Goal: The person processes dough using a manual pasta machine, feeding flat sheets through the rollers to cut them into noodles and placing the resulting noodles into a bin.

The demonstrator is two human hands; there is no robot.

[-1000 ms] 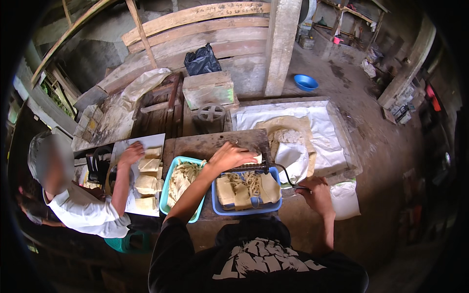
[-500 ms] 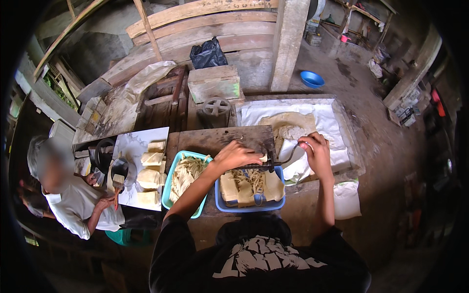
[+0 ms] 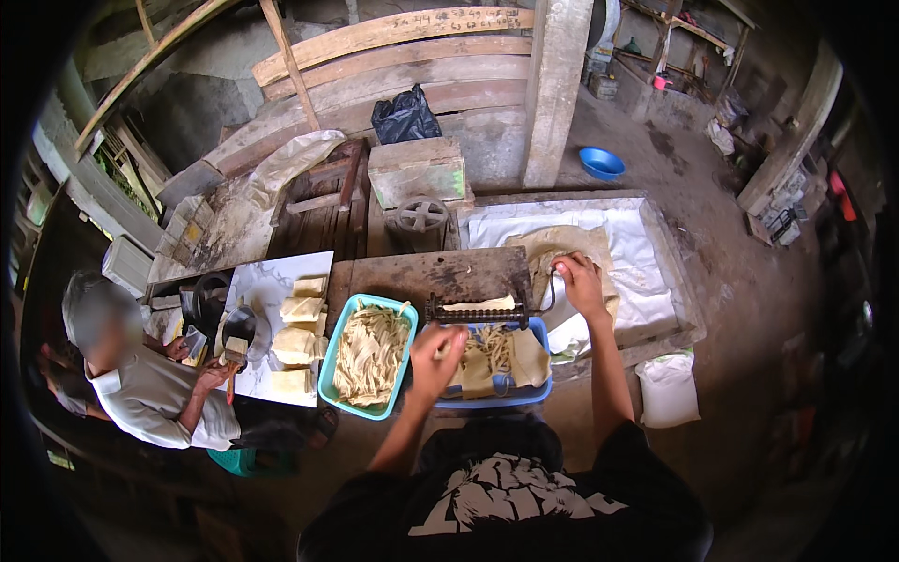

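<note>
mostly strips (image 3: 370, 354) in teal tray (image 3: 327, 373)

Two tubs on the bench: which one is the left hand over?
The blue tub, right of the teal tub. The left hand is above it, below the roller; the teal one holds only cut strips.

Shirt: black short-sleeved T-shirt (image 3: 506, 510), white graphic print on the chest
Forearms: bare, no sleeves
Left hand (image 3: 435, 356): bare, no glove
Right hand (image 3: 579, 281): bare, no glove
</note>
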